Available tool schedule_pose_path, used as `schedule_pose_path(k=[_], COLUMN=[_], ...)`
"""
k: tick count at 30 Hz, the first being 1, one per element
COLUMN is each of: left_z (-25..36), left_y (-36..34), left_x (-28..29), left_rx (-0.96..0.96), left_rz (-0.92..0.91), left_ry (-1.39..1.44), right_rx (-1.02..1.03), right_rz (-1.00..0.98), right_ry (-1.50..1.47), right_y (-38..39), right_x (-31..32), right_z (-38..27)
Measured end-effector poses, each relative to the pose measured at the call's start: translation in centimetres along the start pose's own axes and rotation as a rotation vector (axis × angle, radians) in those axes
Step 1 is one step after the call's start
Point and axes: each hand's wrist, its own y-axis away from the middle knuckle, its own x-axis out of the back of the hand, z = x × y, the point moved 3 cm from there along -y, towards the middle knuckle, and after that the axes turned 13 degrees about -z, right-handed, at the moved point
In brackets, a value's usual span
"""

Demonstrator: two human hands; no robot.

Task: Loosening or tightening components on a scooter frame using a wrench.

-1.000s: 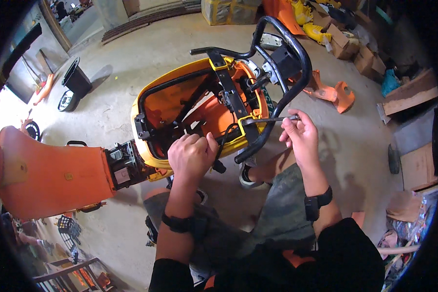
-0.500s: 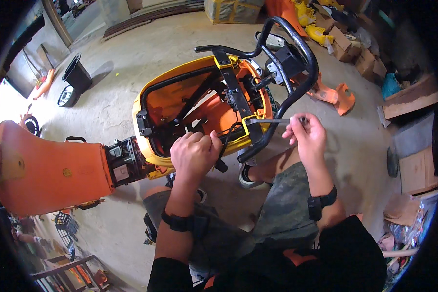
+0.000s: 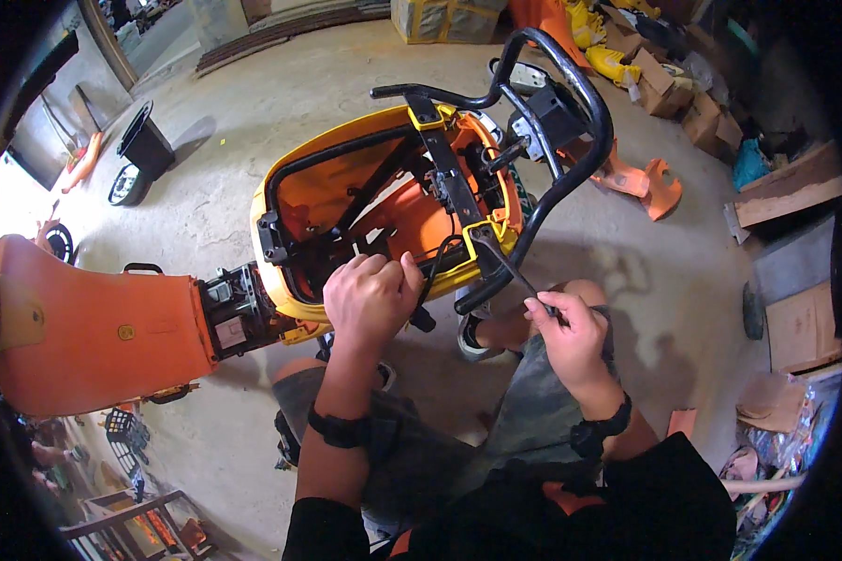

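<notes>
A partly stripped orange and yellow scooter body (image 3: 318,154) lies before me, its inside exposed and a black tube grab rail (image 3: 597,117) at its right end. My right hand (image 3: 571,341) is closed round the handle end of a long dark metal wrench (image 3: 515,271). The wrench's far end sits at the bolt spot on the yellow-edged bracket (image 3: 478,236) where the rail joins. At the near rim of the body, my left hand (image 3: 370,294) is curled with the thumb raised; its fingertips are hidden and what they grip cannot be made out.
The scooter's orange front panel (image 3: 103,323) extends to the left. A dark bin (image 3: 148,140) stands on the concrete floor (image 3: 281,89). An orange plastic part (image 3: 662,187) lies beyond the rail. Cardboard boxes (image 3: 660,84) and scraps line the right side; a wooden frame (image 3: 126,514) is at lower left.
My right hand has moved down and toward me, swinging the wrench's handle end with it while its far end stays at the bracket. My left hand has hardly moved.
</notes>
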Motion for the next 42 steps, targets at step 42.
schedule_pose_path(k=[42], left_z=[0.0], left_y=[0.1], left_x=[0.0], left_rx=[0.010], left_rz=[0.008], left_ry=[-0.004], right_rx=[0.082], right_rz=[-0.071], right_ry=[0.280], right_y=[-3.3], right_x=[3.0], right_z=[-3.3])
